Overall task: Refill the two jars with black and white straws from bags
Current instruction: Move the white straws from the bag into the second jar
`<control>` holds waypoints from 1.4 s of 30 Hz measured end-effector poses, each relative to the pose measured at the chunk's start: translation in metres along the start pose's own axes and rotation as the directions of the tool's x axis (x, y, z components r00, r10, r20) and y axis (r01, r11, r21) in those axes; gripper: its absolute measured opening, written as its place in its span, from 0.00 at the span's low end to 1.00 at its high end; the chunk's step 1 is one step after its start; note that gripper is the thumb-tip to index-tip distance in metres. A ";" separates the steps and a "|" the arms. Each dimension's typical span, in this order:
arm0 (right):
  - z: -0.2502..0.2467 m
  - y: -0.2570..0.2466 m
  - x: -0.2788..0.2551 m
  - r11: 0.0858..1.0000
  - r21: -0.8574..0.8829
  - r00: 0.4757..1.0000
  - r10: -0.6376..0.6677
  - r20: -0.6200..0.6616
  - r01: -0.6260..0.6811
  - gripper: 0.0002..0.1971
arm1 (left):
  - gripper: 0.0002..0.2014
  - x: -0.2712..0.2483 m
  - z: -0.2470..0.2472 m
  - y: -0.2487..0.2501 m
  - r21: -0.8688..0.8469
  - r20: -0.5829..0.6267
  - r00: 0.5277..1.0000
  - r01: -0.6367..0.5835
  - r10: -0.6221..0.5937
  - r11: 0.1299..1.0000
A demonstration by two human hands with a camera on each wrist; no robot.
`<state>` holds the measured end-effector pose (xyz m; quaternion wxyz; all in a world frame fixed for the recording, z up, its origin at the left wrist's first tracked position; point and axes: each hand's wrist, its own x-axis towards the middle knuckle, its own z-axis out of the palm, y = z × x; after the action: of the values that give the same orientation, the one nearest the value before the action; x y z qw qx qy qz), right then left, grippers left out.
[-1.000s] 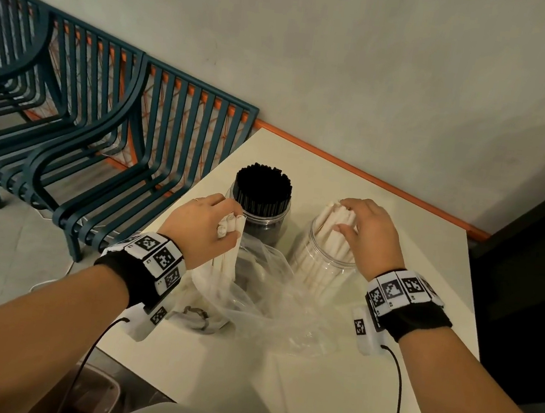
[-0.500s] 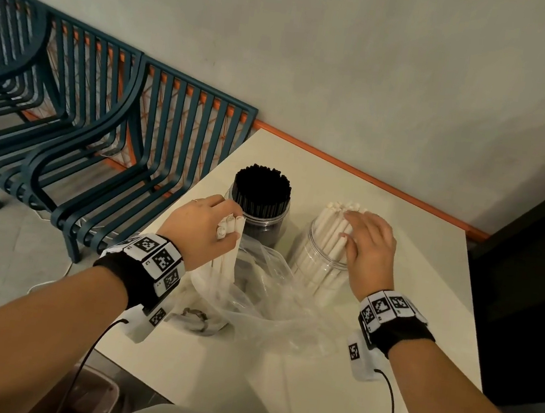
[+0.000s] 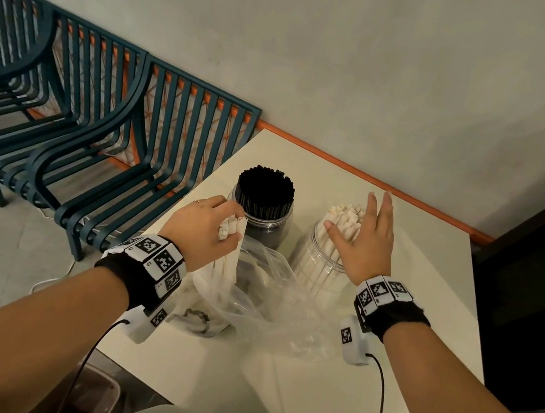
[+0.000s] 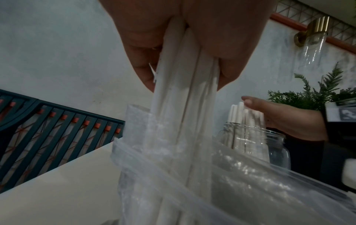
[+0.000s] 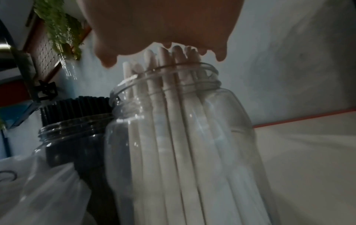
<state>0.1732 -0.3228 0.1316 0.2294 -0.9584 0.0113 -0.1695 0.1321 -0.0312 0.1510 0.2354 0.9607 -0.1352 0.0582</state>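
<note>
Two clear jars stand side by side on the white table (image 3: 414, 326). The left jar (image 3: 262, 219) is packed with black straws (image 3: 264, 188). The right jar (image 3: 318, 267) holds white straws (image 3: 345, 220) leaning right. My left hand (image 3: 206, 229) grips a small bunch of white straws (image 3: 231, 235) upright, their lower ends inside a clear plastic bag (image 3: 253, 293); the left wrist view shows the bunch (image 4: 185, 94) pinched between fingers. My right hand (image 3: 366, 238) hovers over the white straws with fingers straight and spread, holding nothing. From the right wrist the palm (image 5: 163, 27) sits just above the straw tips (image 5: 173, 57).
Crumpled clear bags (image 3: 301, 326) lie on the table in front of the jars, one with a black band (image 3: 197, 317) inside. Dark teal slatted chairs (image 3: 101, 137) stand left of the table. A wall (image 3: 350, 61) runs behind. A bin (image 3: 92, 400) sits below the near table edge.
My right hand has lifted off the white straws in the jar and opened, fingers now straight and spread. The left hand and its bunch have stayed put.
</note>
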 end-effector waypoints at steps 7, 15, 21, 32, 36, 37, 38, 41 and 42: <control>0.005 -0.015 0.029 0.989 -0.148 0.988 0.048 0.147 -0.026 0.38 | 0.15 0.001 0.001 -0.001 0.006 0.005 1.000 0.002 -0.002 1.000; -0.015 -0.008 0.028 0.998 -0.051 0.991 -0.051 -0.124 0.045 0.20 | 0.15 0.002 0.003 -0.005 0.009 0.006 1.000 -0.012 0.012 1.000; -0.017 0.006 0.027 0.993 -0.108 0.999 -0.036 0.029 0.039 0.20 | 0.15 0.004 0.003 -0.004 0.011 0.017 1.000 -0.012 0.011 1.000; -0.016 0.002 0.030 0.938 -0.284 0.970 -0.148 0.192 0.199 0.25 | 0.16 0.001 0.002 -0.006 0.012 0.016 1.000 -0.011 0.011 1.000; -0.022 0.002 0.035 0.948 -0.240 0.978 -0.197 0.074 0.209 0.18 | 0.16 0.001 0.002 -0.007 0.013 0.019 1.000 -0.015 0.015 1.000; -0.022 0.003 0.035 0.946 -0.250 0.978 -0.190 0.081 0.204 0.18 | 0.16 0.001 0.003 -0.008 0.014 0.019 1.000 -0.013 0.013 1.000; -0.020 0.004 0.035 0.941 -0.274 0.979 -0.177 0.103 0.199 0.19 | 0.16 0.001 0.003 -0.008 0.015 0.019 1.000 -0.011 0.011 1.000; -0.015 0.007 0.034 0.923 -0.322 0.975 -0.170 0.145 0.209 0.20 | 0.16 0.001 0.003 -0.008 0.011 0.014 1.000 -0.015 0.015 1.000; -0.014 0.007 0.034 0.925 -0.313 0.974 -0.178 0.141 0.214 0.20 | 0.16 0.001 0.003 -0.008 0.012 0.013 1.000 -0.016 0.016 1.000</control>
<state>0.2011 -0.3385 0.1517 0.0500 -0.9872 -0.0695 -0.1343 0.1352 -0.0259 0.1451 0.2284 0.9613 -0.1441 0.0544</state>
